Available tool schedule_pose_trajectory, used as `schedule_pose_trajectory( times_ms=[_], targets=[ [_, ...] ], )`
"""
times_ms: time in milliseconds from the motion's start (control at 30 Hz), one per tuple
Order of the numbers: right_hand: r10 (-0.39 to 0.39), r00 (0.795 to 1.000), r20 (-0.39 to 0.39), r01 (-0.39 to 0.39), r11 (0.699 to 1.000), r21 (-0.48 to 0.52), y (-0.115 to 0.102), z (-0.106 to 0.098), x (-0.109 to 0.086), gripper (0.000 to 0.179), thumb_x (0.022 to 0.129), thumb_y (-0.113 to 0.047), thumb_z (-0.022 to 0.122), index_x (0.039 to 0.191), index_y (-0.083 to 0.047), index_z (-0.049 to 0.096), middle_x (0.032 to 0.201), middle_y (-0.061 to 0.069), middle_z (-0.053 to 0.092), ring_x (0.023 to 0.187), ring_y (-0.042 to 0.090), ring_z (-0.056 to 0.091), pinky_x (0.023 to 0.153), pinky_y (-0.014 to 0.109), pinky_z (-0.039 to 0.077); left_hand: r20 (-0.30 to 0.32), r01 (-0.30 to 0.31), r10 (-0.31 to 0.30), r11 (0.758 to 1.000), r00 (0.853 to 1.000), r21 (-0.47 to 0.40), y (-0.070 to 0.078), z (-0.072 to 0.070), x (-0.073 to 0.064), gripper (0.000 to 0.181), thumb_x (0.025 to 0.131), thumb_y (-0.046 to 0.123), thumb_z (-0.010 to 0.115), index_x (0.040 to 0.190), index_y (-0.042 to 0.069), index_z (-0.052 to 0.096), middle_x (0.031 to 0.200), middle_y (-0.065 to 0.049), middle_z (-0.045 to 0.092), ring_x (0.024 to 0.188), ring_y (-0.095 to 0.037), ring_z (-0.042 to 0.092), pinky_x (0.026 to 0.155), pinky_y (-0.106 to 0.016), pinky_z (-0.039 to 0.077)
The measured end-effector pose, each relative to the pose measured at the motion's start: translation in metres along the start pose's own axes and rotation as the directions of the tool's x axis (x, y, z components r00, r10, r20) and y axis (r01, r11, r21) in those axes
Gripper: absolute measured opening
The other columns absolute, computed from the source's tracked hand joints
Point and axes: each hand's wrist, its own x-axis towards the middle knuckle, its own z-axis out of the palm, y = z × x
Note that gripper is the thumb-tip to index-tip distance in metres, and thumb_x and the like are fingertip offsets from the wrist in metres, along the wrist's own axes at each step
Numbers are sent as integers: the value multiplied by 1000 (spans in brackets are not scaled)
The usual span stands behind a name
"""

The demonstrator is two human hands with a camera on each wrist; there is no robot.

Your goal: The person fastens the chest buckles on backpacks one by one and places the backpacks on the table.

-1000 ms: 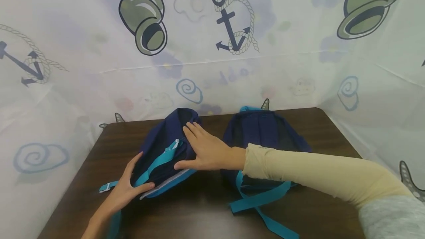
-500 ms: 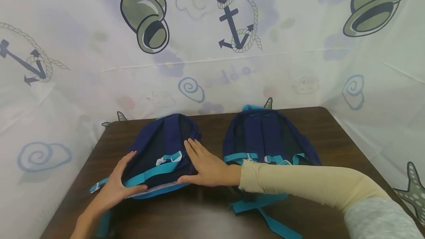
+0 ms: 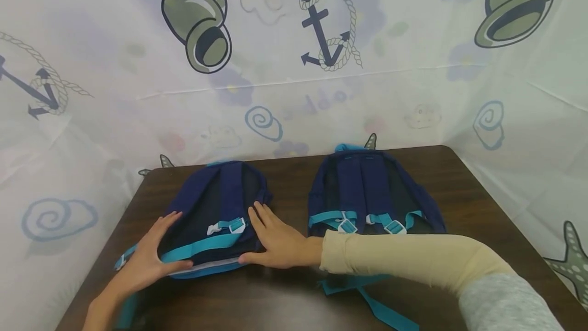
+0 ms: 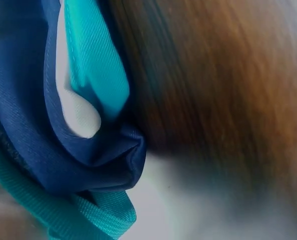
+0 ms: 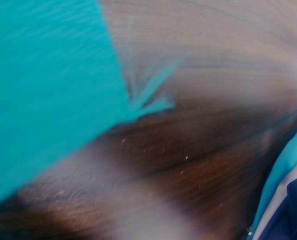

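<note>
A navy backpack (image 3: 209,203) with turquoise straps lies strap side up on the left part of the dark wooden table. My left hand (image 3: 148,252) rests at its lower left corner, thumb and fingers spread along the edge. Against its lower right side lies my right hand (image 3: 277,239), the fingers extended. In the left wrist view the navy fabric (image 4: 93,165) of a corner shows beside a turquoise band. A sliver of the backpack (image 5: 293,200) shows at the right edge of the right wrist view.
A second, similar backpack (image 3: 367,183) lies to the right, partly behind my right sleeve (image 3: 390,254). Its turquoise strap end (image 3: 390,315) trails toward the table's front. The wooden table (image 3: 285,300) stands against a printed white cloth (image 3: 285,55).
Between my hands, the left backpack has turned and come down flatter, shifting left. Both hands moved with it, left and slightly nearer. The right backpack's buckles have come into view.
</note>
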Motion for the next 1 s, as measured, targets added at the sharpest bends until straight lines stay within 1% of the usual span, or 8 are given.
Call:
schedule_pose_trajectory(
  times_ms=[133, 200, 333, 400, 467, 633, 767, 1000],
  targets=[
    [-8, 1000, 8, 8, 1000, -27, -3, 8, 4, 102, 94, -72, 43, 161, -6, 3, 168, 16, -6, 156, 32, 4, 120, 45, 30, -11, -24, 24, 999, 1000, 44, -3, -5, -4, 112, 70, 44, 87, 159, 23, 22, 163, -25, 20, 149, -55, 4, 96, -88, 13],
    [-15, 1000, 21, 16, 999, -48, -4, 13, 5, 101, 95, -73, 40, 161, -6, 4, 168, 17, -6, 156, 33, 5, 120, 45, 30, -22, -60, 63, 992, 998, 113, -5, -5, -6, 113, 67, 48, 88, 158, 20, 26, 162, -25, 23, 148, -56, 7, 99, -86, 14],
    [-35, 998, 44, 39, 995, -86, 0, 12, 4, 98, 96, -72, 38, 161, -7, 4, 168, 17, -6, 155, 36, 6, 121, 45, 28, -15, -122, 132, 947, 991, 298, -5, -1, -8, 120, 62, 63, 85, 158, 20, 27, 162, -21, 23, 146, -57, 12, 104, -81, 17],
    [-41, 998, 51, 46, 994, -104, 5, 6, 2, 96, 96, -71, 38, 161, -10, 5, 168, 17, -4, 155, 36, 8, 121, 46, 28, 5, -126, 134, 922, 991, 367, -2, 1, -9, 123, 61, 70, 82, 159, 24, 24, 163, -20, 21, 146, -57, 14, 106, -79, 18],
    [-42, 997, 62, 50, 992, -119, 10, -4, -3, 94, 96, -70, 39, 162, -12, 6, 169, 15, -1, 155, 35, 9, 122, 47, 26, 29, -117, 116, 908, 993, 401, 2, 2, -9, 125, 60, 75, 80, 159, 26, 22, 163, -21, 20, 145, -58, 15, 109, -77, 16],
    [-45, 995, 85, 58, 985, -163, 21, -24, -16, 90, 98, -68, 40, 162, -12, 9, 169, 11, 7, 156, 30, 9, 125, 45, 20, 76, -86, 59, 900, 995, 427, 17, 1, -8, 126, 57, 80, 76, 159, 27, 22, 162, -24, 21, 144, -58, 16, 112, -75, 13],
    [-81, 991, 107, 99, 980, -174, 24, -28, -26, 88, 99, -66, 37, 161, -10, 12, 168, 12, 11, 156, 29, 10, 125, 44, 20, 99, -75, 33, 891, 995, 448, 27, 2, -7, 127, 57, 82, 75, 158, 28, 22, 161, -24, 22, 143, -59, 18, 109, -77, 14],
    [-207, 973, 101, 225, 950, -215, 28, -41, -53, 81, 101, -64, 35, 159, -9, 24, 166, 10, 22, 156, 25, 15, 124, 41, 22, 96, -102, 68, 902, 993, 419, 52, 1, 4, 119, 63, 76, 76, 158, 26, 25, 159, -23, 28, 142, -57, 22, 107, -78, 19]
  ],
)
